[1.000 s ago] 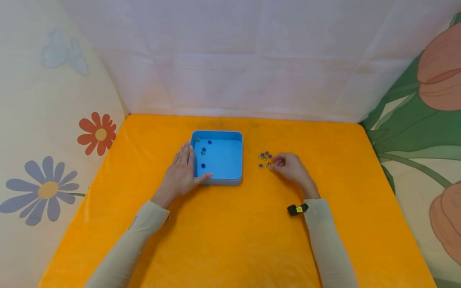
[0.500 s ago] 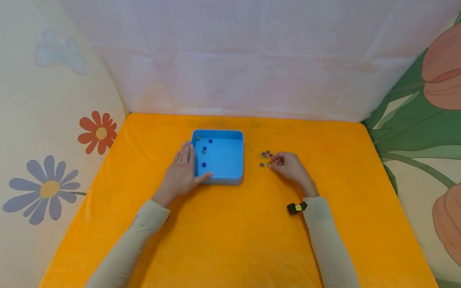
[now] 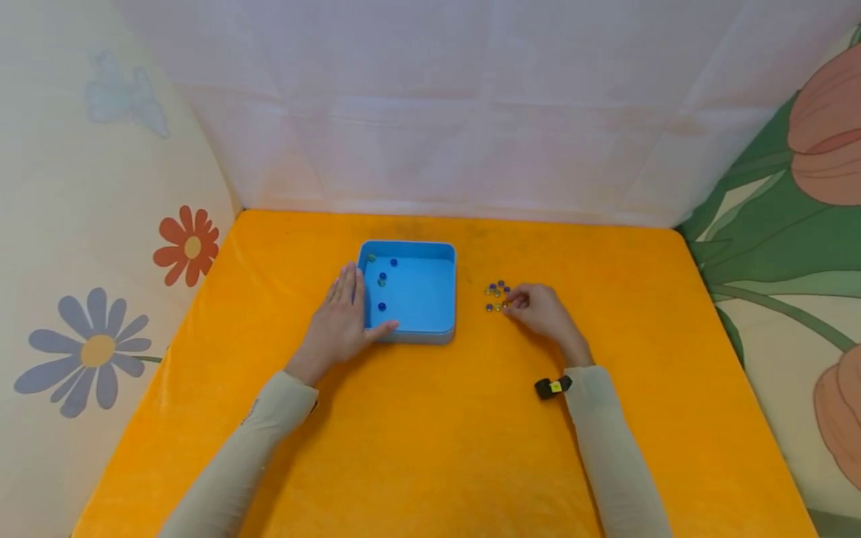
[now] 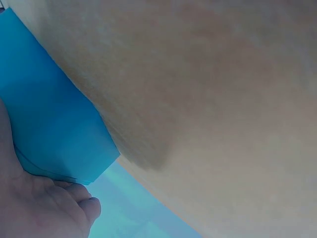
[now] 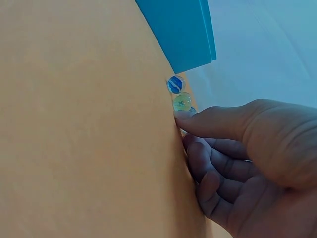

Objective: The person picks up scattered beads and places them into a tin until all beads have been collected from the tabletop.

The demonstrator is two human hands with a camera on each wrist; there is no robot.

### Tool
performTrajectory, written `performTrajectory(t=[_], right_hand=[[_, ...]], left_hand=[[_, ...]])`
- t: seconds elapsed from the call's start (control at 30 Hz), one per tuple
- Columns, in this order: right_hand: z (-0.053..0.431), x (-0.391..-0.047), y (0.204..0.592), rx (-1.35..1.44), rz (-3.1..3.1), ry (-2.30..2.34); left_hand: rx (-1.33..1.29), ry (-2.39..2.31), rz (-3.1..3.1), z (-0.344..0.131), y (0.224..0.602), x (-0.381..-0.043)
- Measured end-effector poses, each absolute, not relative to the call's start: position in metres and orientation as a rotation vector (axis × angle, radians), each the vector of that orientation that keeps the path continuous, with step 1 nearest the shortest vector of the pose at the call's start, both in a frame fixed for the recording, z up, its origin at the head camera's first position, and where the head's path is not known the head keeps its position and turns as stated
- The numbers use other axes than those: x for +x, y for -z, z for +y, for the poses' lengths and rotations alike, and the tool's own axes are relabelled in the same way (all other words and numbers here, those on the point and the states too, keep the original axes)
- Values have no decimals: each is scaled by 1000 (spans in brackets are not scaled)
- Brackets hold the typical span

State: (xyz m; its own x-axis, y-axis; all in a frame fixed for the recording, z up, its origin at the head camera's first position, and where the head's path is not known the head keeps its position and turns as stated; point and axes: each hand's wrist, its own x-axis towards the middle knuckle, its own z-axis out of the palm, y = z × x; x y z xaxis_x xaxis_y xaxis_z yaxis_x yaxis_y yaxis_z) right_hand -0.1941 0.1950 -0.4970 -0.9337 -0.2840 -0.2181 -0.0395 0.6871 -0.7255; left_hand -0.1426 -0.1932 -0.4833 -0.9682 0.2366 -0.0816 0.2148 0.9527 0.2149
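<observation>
A square blue box (image 3: 420,295) stands on the orange cloth, with several blue and yellowish glass marbles (image 3: 382,306) inside along its left part. My left hand (image 3: 336,321) rests against the box's left wall, fingers straight, thumb over the front rim. At the right, more marbles (image 3: 493,287) lie in a loose cluster on the cloth. My right hand (image 3: 543,312) is at the cluster's right edge, thumb and curled fingers pinching a marble mostly hidden by the fingertips. In the right wrist view a blue marble (image 5: 176,84) and a yellow marble (image 5: 183,101) lie beside the thumb tip.
An orange cloth (image 3: 430,433) covers the table. Behind it hangs a pale curtain (image 3: 430,112), with flower-printed sheets at both sides. A black device with a yellow mark (image 3: 554,387) sits at the right wrist.
My right fingertips have closed in slightly over the marble at the cluster's edge. My left hand stays against the box. The head view has shifted a little.
</observation>
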Motion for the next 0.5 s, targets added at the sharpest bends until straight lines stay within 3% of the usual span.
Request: performTrajectory(t=[0.5], right_hand=[[194, -189, 492, -318, 2621, 1033]], left_hand=[[350, -295, 3001, -193, 483, -142]])
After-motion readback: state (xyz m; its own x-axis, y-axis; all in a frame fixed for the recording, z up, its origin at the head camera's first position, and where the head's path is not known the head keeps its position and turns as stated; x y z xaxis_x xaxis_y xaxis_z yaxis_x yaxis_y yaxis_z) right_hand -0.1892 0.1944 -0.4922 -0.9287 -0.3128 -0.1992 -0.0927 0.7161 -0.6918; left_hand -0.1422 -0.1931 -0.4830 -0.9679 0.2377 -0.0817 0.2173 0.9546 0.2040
